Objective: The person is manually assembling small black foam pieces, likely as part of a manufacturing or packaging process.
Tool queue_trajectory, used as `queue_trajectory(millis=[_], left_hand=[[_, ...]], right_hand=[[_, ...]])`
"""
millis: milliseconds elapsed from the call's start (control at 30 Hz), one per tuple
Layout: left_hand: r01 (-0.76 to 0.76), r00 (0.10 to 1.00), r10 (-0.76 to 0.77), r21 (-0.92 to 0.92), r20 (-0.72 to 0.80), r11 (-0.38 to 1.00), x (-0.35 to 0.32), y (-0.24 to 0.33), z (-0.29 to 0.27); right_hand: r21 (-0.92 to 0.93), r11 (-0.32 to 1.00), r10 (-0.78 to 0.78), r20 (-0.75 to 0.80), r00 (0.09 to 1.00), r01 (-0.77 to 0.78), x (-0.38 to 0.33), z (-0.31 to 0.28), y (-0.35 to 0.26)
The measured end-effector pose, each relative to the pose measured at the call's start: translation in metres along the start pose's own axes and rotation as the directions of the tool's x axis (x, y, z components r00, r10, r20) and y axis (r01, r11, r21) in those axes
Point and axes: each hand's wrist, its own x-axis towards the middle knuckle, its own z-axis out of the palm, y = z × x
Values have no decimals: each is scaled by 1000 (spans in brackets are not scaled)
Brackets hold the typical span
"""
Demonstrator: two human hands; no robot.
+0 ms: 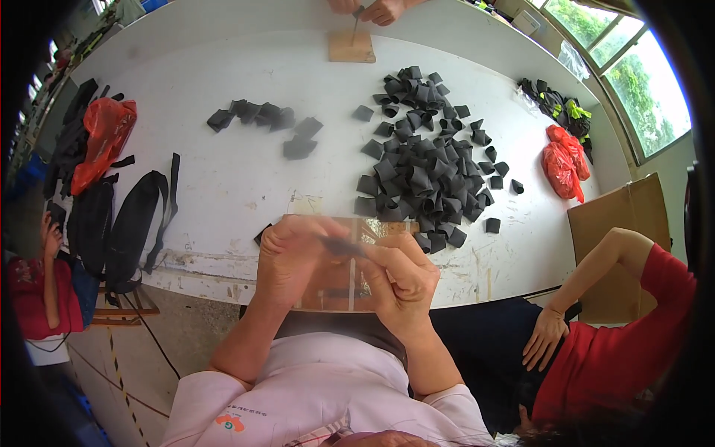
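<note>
My left hand and my right hand meet just above the near table edge, both pinching one small black strap piece between their fingertips. Under them lies a brown board on the white table. A big heap of folded black strap pieces lies just beyond my right hand. A smaller row of black pieces lies farther off to the left.
Another person's hands work over a small wooden block at the far edge. A person in red sits at my right. Red plastic bags, black bags and a cardboard box stand around.
</note>
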Motion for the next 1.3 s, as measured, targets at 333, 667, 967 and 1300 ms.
queue_trajectory(millis=[333,667,967,1300], left_hand=[[34,987,-123,602,107,797,17,34,17],[-105,986,-11,667,168,738,12,28,16],[-420,906,187,755,379,504,20,21,12],[394,901,149,912,-408,117,-21,-24,-95]], right_hand=[[103,989,96,58,994,-102,-4,1,5],[111,989,90,70,993,-97,-4,2,11],[-46,995,-85,-13,996,85,-3,14,16],[373,843,490,-236,839,-388,38,-24,48]])
